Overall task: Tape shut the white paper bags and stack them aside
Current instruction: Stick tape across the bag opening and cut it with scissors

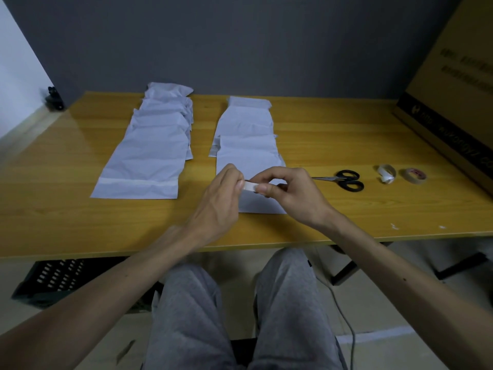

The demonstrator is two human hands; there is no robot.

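Left bags (149,145) run to the table (53,196)'s far edge, bare wood on their left. Left hand (221,198) and right hand (290,193) pinch a tape strip (249,186) above the right bags (248,134). Scissors (344,179), white roll (386,173), clear roll (413,176) and box (453,102) follow.

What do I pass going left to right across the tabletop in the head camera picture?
Left row of white paper bags → right row of bags → black scissors → white tape roll → clear tape roll → cardboard box.
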